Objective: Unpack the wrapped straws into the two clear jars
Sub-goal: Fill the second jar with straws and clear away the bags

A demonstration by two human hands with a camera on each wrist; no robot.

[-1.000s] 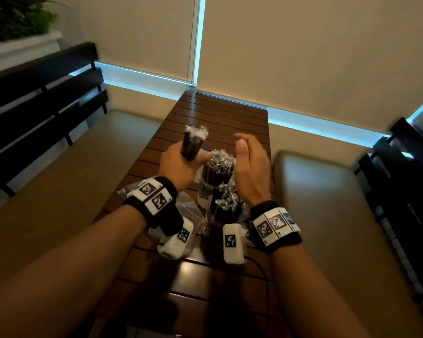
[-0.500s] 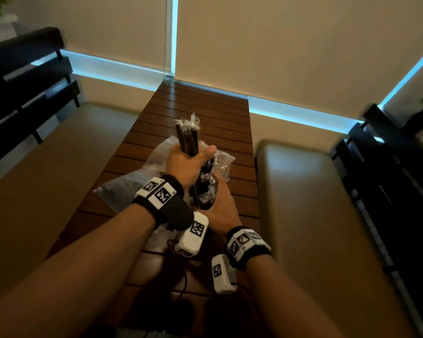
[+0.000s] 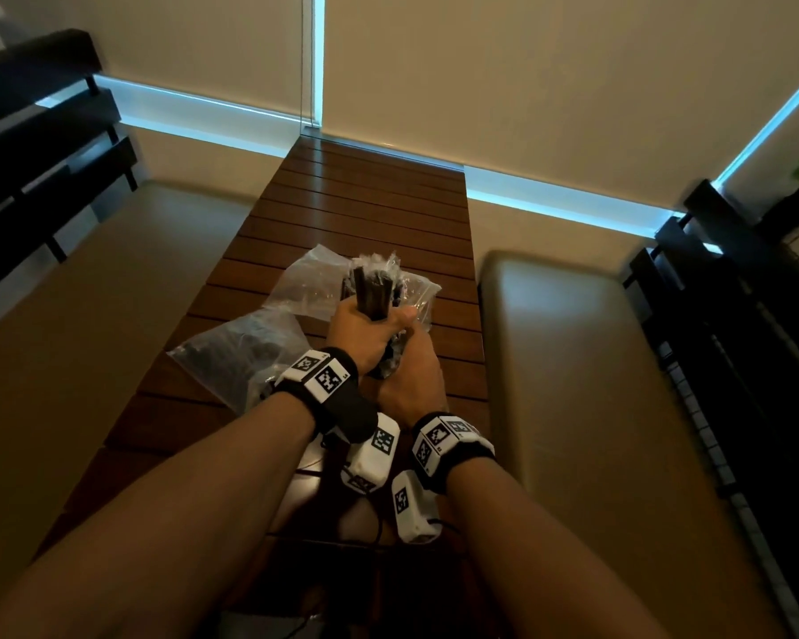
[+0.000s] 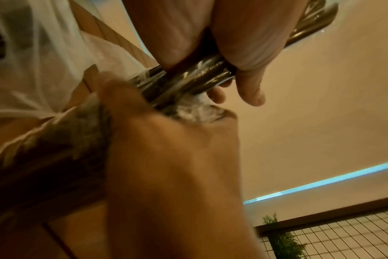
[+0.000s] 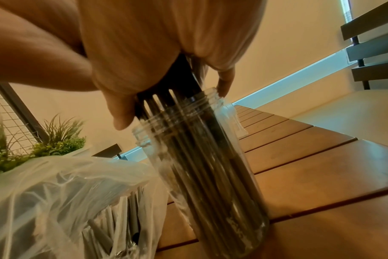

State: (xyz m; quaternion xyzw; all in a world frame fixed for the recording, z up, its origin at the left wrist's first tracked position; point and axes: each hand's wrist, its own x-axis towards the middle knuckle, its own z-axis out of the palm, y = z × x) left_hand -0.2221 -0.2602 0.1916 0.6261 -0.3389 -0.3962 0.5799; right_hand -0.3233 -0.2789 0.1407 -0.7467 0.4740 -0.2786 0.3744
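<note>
Your left hand [image 3: 365,332] now clenches a straw bundle [image 3: 372,292]. Your right hand [image 3: 411,375], lowered beneath it, grasps the jar [image 5: 202,157] top. Insert next.

L hand [image 3: 365,332] grips straw bundle [image 3: 373,292]; R hand [image 3: 411,380] just below, over slatted table [image 3: 370,214].

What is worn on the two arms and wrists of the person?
Both forearms are bare, with no sleeves. The left wrist carries a black band with white square tags printed in black-and-white block patterns. The right wrist has the same kind of band and tags. Under each wrist hangs a white camera box with a similar tag, and thin dark cables run from the boxes. The hands are bare, without gloves.
</note>
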